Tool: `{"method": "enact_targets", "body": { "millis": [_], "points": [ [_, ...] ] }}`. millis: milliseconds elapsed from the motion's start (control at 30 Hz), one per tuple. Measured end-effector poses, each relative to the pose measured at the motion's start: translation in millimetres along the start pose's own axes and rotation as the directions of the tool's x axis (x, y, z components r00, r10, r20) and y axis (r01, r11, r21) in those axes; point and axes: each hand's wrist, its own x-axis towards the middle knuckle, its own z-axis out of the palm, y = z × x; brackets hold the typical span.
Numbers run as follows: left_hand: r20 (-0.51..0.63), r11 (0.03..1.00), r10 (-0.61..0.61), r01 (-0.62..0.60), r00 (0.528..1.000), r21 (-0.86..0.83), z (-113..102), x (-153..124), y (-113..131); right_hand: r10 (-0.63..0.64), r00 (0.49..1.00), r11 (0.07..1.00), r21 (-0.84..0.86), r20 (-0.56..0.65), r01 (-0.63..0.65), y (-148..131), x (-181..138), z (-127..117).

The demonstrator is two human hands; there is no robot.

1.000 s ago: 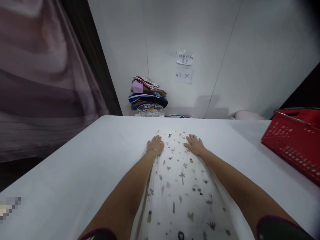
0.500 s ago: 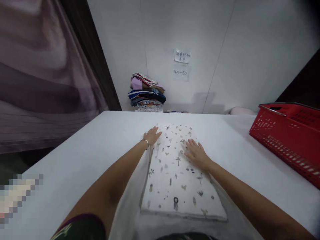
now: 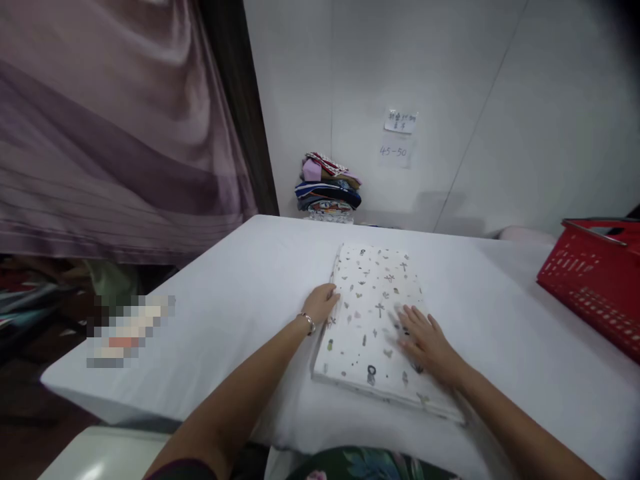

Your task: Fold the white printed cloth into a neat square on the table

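Fabric (image 3: 367,313) lies folded on the bench (image 3: 245,267), seemingly nearly done bar neatening, right hand (image 3: 433,343) spread, grip released; left hand (image 3: 320,305) grip unclear.

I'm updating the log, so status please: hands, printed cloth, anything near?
Left hand at left edge of printed cloth. Right hand open over its right side. Cloth folded, flat on white table. Red basket apart, right.

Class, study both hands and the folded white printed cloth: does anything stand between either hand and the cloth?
Nothing visible does. The left hand is at the left edge of the folded white printed cloth; the right hand is spread over its right side. The red basket is clear, farther right.
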Motion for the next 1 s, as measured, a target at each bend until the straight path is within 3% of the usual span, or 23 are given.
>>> {"method": "enact_targets", "body": {
  "millis": [67, 200, 433, 700, 1000],
  "points": [
    [-0.049, 0.994, -0.106, 0.105, 0.993, -0.023, -3, 9, 0, -0.056, 0.998, 0.998, -0.001, 0.012, 0.056, -9, -10, 8],
    [-0.056, 0.98, -0.198, 0.197, 0.979, -0.027, -5, 38, 1, -0.11, 0.994, 0.994, -0.009, 0.004, 0.11, -17, -20, 25],
    [-0.026, 0.94, -0.339, 0.338, 0.94, -0.035, 0, 83, 11, -0.116, 0.993, 0.993, -0.003, -0.01, 0.116, -16, -18, 25],
    [-0.041, 0.933, -0.359, 0.358, 0.933, -0.021, 11, 94, 9, -0.121, 0.992, 0.992, 0.015, -0.025, 0.122, -15, -19, 26],
    [0.007, 0.921, -0.389, 0.389, 0.921, -0.001, 3, 104, 11, -0.126, 0.991, 0.992, 0.025, -0.04, 0.127, -14, -19, 28]
  ]
}}
